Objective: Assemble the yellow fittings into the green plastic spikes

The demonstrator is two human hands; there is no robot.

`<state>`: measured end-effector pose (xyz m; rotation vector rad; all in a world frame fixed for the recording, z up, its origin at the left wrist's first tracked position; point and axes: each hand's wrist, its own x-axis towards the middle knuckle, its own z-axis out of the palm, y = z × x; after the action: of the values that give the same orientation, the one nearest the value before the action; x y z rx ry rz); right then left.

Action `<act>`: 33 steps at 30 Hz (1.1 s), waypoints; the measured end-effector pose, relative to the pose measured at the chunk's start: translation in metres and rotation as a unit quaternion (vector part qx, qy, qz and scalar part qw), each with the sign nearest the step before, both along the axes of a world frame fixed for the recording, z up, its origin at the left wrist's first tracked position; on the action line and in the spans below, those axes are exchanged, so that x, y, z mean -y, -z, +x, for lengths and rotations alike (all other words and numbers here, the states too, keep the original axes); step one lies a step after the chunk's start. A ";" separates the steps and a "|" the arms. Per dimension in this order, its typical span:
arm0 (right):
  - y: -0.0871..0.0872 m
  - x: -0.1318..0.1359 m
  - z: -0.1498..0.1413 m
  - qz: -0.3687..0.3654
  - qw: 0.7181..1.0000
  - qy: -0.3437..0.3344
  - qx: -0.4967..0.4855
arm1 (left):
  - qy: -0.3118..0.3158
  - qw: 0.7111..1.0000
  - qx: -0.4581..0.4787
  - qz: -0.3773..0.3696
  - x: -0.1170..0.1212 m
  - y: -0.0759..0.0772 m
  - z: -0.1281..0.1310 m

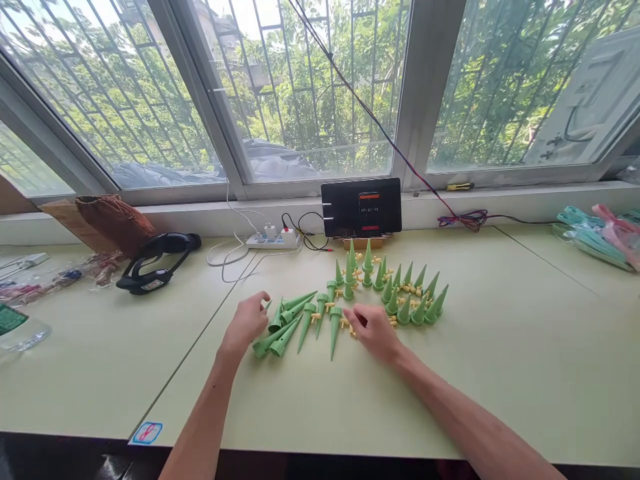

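Observation:
My left hand (249, 321) is curled at the left edge of a loose pile of green plastic watering spikes (286, 339). A green spike tip (268, 306) shows at its fingertips; the rest of that spike is hidden by the hand. My right hand (373, 330) is closed, with its fingers beside a green spike fitted with a yellow valve (335, 330). What the right fingers hold, if anything, is hidden. Other spikes with yellow valves lie between the hands. Behind and right of my right hand, several capped spikes (419, 308) stand upright with yellow valves among them.
A tablet showing a timer (363, 208) leans near the window sill. Left of it sit a white power strip (274, 239) with cables and a black headset (157, 263). A clear bottle (23, 330) is at far left; bagged teal and pink items (600, 233) lie far right.

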<state>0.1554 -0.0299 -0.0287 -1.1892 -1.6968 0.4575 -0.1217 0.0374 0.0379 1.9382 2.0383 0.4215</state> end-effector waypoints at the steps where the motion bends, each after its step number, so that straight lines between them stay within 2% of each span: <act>1: 0.000 0.000 0.000 0.002 1.000 0.000 0.001 | -0.006 1.000 0.002 0.025 0.001 -0.004 0.002; 3: 0.001 0.000 0.000 0.003 1.000 -0.001 0.001 | 0.006 0.998 0.037 0.058 0.005 -0.013 0.010; 6: 0.001 0.001 0.000 0.000 1.000 0.002 -0.004 | 0.096 0.976 0.163 0.103 0.010 -0.026 0.039; 10: -0.001 0.003 0.001 -0.001 0.999 0.011 -0.030 | 0.228 0.908 0.338 0.093 0.010 -0.028 0.086; 12: -0.003 0.004 0.002 -0.004 0.999 0.007 -0.046 | 0.254 0.879 0.393 0.091 0.009 -0.021 0.103; 15: -0.007 0.006 0.003 -0.016 0.998 -0.011 -0.059 | 0.243 0.838 0.478 0.098 0.011 -0.004 0.117; 19: -0.012 0.011 0.001 -0.045 0.997 -0.040 -0.050 | 0.227 0.823 0.507 0.120 0.019 0.017 0.123; 28: -0.011 0.015 0.000 -0.059 0.995 -0.029 -0.071 | 0.176 0.833 0.495 0.174 0.027 0.033 0.129; 31: -0.012 0.015 -0.001 -0.053 0.995 -0.027 -0.082 | 0.148 0.844 0.483 0.179 0.029 0.035 0.130; 33: -0.014 0.015 0.000 -0.050 0.995 -0.013 -0.084 | 0.134 0.839 0.500 0.170 0.030 0.035 0.130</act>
<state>0.1551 -0.0447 -0.0151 -1.1679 -1.5610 0.6478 0.0085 0.0078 0.0030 1.5605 1.0319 1.4283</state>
